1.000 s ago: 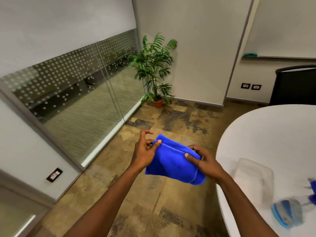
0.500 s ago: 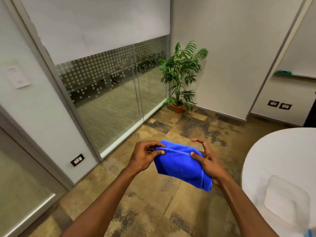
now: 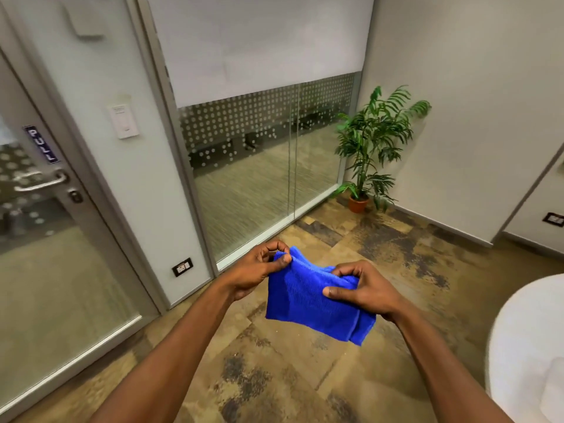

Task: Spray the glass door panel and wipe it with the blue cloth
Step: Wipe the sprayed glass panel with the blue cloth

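The view has swung left: the glass door (image 3: pixel 45 270) now shows. Left hand (image 3: pixel 259 270) and right hand (image 3: pixel 363 290) both pinch the blue cloth (image 3: pixel 308 300); spraying remains undone.

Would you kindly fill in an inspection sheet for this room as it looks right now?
Surface: glass door shut, PULL sign above its handle; no spray or wetness discernible.
Job's things: blue cloth folded, held in mid-air; spray bottle not in view.
Clutter: nothing seen on the floor.
Hands: left hand pinches the cloth's top corner; right hand grips its upper right edge.
Cables: nothing seen; wall outlet unused.
Surroundings: potted plant in the corner, white table at right, dotted glass partition.
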Demonstrator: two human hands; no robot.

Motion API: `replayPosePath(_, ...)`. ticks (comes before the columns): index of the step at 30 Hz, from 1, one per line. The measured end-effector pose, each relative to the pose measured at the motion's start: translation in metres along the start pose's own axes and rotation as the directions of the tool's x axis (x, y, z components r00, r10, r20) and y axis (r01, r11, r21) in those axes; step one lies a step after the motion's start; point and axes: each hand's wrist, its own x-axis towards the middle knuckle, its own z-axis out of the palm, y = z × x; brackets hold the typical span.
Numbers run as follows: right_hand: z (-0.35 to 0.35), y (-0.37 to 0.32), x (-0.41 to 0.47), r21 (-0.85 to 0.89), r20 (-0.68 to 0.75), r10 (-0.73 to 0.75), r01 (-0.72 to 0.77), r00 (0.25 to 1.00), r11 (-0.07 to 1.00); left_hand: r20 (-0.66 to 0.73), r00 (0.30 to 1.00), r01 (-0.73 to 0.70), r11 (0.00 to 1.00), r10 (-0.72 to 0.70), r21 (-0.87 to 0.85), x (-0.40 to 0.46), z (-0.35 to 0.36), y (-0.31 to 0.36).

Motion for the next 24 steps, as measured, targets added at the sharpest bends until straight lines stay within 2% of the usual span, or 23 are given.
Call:
replayPosePath(3, 0.021, -0.007, 0.013, -0.052, 0.062, -0.013, 0.016, 0.998, 0.999, -0.041, 0.999, 0.009, 1.0, -0.008, 0.019, -0.023, -0.024, -0.001)
replayPosePath(8, 0.06, -0.015, 0.037, -0.153, 0.052, -0.013, 0.021, 0.999, 0.988, -0.285, 0.955, -0.055, 0.994, 0.081, 0.099, -0.057, -0.057, -0.009)
replayPosePath(11, 0.085, -0.017, 0.049, -0.21, 0.083, -0.051, 0.068, 0.995, 0.975, -0.388, 0.915, -0.04, 0.981, 0.112, 0.19, -0.074, -0.074, -0.017)
replayPosePath(17, 0.128, -0.028, 0.077, -0.066, 0.106, -0.083, 0.091, 0.991, 0.994, -0.59, 0.788, -0.002, 0.959, 0.177, 0.284, -0.102, -0.107, -0.024)
replayPosePath(20, 0.141, -0.042, 0.09, 0.094, 0.275, -0.018, -0.009, 0.961, 0.996, -0.646, 0.727, -0.016, 0.946, 0.233, 0.323, -0.112, -0.12, -0.019)
replayPosePath(24, 0.156, -0.054, 0.111, 0.275, 0.582, -0.08, -0.103, 0.809, 0.956, -0.633, 0.699, -0.113, 0.925, 0.334, 0.363, -0.119, -0.135, -0.002)
